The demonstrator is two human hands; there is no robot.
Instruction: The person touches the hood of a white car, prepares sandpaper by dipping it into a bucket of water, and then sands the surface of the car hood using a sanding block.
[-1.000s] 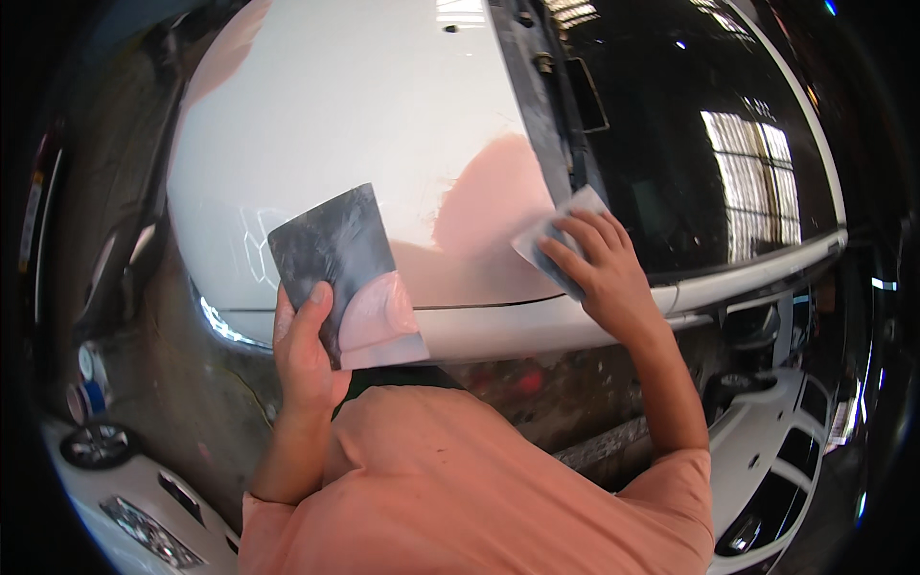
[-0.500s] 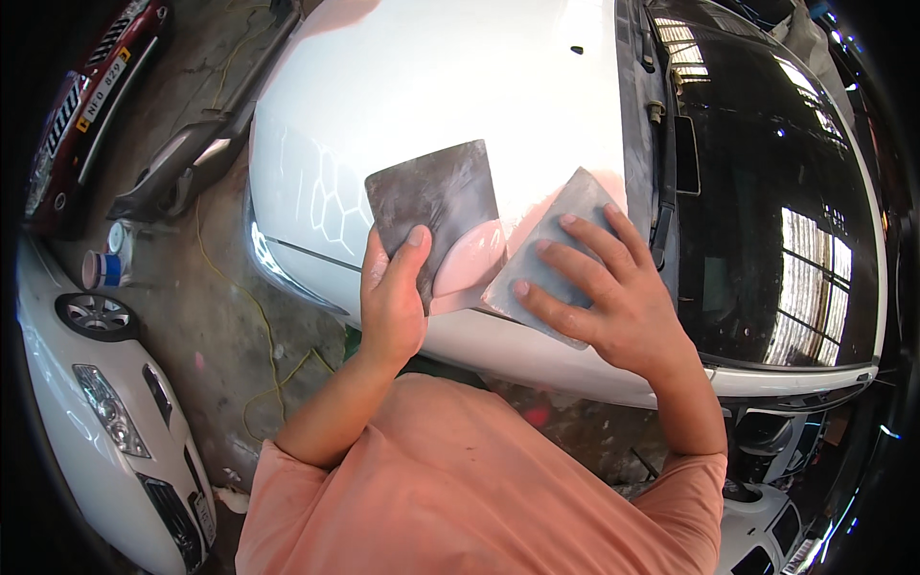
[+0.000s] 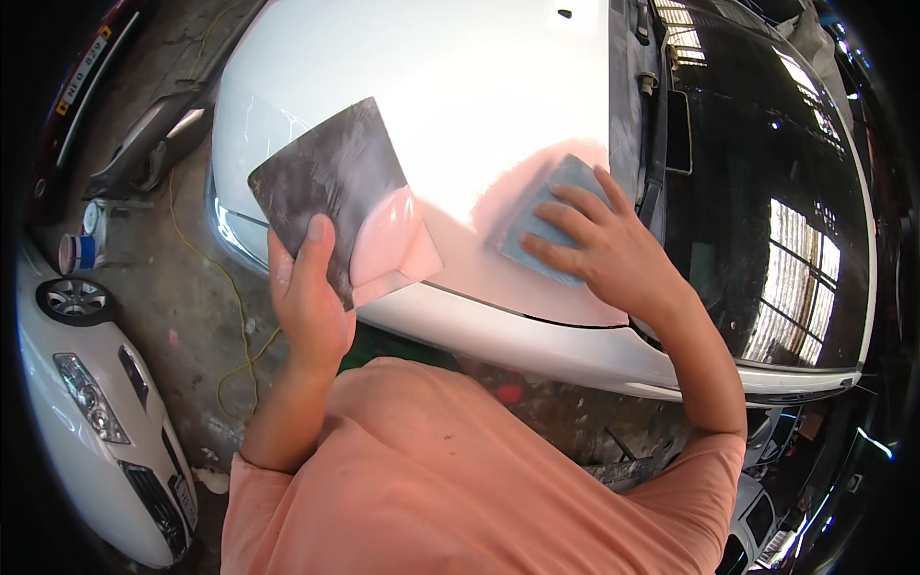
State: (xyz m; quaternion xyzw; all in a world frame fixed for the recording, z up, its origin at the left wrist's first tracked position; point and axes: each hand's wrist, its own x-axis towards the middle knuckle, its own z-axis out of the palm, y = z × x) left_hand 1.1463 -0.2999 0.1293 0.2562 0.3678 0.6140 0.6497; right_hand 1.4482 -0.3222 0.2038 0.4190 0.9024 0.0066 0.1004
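My left hand grips a dark, flat mixing board by its near edge, thumb on top, held over the near side of a white car hood. A glossy mound of pink body filler sits at the board's right corner, with a thin smear beside it. In my right hand is a rectangular blue-grey filler spreader. The fingers lie spread across its upper face; the thumb is hidden. It is over the hood's pink-coated corner, near the windshield; contact along its lower edge cannot be made out.
The dark windshield and a wiper lie to the right. A second white car stands at left, with a dark red car behind. A loose bumper, a tub with a blue band and a yellow cord are on the floor.
The board has moved left with my left hand. My right hand has drawn the spreader away from the board, and it now hangs over the hood's pink corner.
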